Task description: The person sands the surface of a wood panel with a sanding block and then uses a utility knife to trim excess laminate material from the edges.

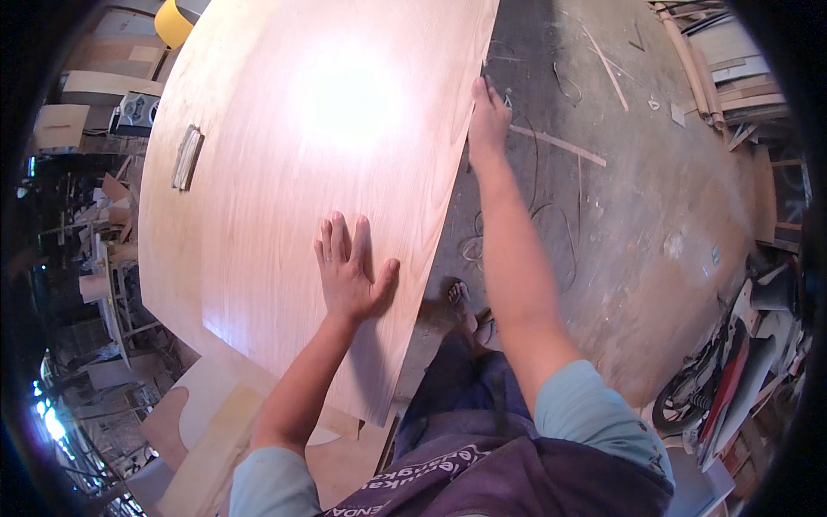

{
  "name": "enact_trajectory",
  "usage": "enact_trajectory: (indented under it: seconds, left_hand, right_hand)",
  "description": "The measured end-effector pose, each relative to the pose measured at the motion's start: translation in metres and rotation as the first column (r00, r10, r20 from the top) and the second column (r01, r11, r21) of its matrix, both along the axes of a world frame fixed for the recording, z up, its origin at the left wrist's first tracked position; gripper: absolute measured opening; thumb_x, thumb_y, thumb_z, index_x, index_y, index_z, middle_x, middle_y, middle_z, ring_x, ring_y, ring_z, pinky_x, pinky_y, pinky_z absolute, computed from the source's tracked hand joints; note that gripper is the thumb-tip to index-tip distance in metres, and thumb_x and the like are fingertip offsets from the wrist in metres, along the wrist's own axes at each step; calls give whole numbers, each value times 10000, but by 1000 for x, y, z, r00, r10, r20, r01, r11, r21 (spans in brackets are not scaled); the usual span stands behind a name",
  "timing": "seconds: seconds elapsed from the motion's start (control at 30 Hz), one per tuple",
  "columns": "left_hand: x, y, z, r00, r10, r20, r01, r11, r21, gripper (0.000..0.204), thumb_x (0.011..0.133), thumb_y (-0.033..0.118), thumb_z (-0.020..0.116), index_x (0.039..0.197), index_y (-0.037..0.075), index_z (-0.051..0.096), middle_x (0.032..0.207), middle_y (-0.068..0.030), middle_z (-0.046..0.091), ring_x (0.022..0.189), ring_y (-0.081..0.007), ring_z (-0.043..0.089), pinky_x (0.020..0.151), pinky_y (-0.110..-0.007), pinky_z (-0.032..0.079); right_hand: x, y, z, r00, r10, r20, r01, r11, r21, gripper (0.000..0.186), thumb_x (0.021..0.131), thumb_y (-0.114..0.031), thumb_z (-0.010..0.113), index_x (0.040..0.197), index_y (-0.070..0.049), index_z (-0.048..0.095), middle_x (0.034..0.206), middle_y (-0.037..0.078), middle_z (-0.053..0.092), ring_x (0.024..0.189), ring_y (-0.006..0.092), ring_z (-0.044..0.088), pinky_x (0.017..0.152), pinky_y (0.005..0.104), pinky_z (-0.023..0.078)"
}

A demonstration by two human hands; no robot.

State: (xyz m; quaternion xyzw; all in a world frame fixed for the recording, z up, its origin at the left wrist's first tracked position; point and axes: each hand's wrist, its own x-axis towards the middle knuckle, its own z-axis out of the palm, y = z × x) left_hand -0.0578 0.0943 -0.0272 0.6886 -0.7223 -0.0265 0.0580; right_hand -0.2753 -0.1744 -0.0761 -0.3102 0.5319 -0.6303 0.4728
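Observation:
A large wood-veneered sheet (276, 233) with pale, straight grain fills the middle, and a strong glare washes out part of its surface. My left hand (349, 271) lies flat on it, fingers spread, pressing near the close end. At the sheet's long right edge, my right hand (488, 121) is closed with the arm stretched far forward. A small dark tip shows above its fingers, but the rest of what it grips is hidden. On the sheet's left side lies a small bundle of thin strips (187, 158).
Thin offcut strips (560, 145) and curled scraps litter the concrete floor (637, 258) to the right. A motorbike (728, 370) stands at the lower right. Boards lean at the far right. A speaker box (136, 112) and cluttered shelving line the left. More cut panels (211, 439) lie at lower left.

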Motion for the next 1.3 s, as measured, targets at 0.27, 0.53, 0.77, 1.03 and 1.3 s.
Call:
enact_trajectory:
  seconds: [0.27,0.53,0.77,1.03,1.3]
  left_hand:
    - [-1,-2,4,1000,6,-8,-6,1000,11,903,936,634,638,1665,176,363,1744,-244,182,1602,-483,167,1239,-662,170]
    - [-19,-133,-6,995,-67,-71,62,996,-65,795,961,594,647,1624,201,453,1708,-257,277,1586,-483,218,1256,-623,184]
    - [-54,-263,-4,997,-75,-30,72,993,-99,797,972,658,593,1629,232,446,1713,-264,261,1585,-488,220,1264,-623,176]
    - [-67,-325,-1,995,-104,-7,103,991,-86,834,964,684,579,1637,214,428,1706,-281,265,1589,-496,198,1273,-610,157]
    - [-71,-334,-2,994,-107,20,108,992,-68,849,961,649,593,1640,172,416,1694,-303,275,1589,-497,192,1268,-617,158]
  right_hand:
    - [-14,-10,11,996,63,59,-66,996,53,600,1097,-334,555,1518,89,497,1555,214,554,1457,275,506,1203,353,361]
    - [12,113,4,994,108,10,-108,987,121,589,1108,-321,569,1564,37,464,1562,212,548,1431,250,527,1179,352,390]
    - [10,81,-2,995,91,48,-95,993,76,614,1103,-322,587,1570,51,446,1553,213,552,1436,242,517,1188,354,380]
    - [-6,37,4,992,126,-20,-123,987,104,615,1105,-298,589,1576,63,428,1580,207,520,1461,224,479,1204,349,356]
    - [-5,12,6,998,55,-6,-54,991,123,631,1082,-358,612,1548,47,480,1491,236,609,1403,251,562,1143,351,423]
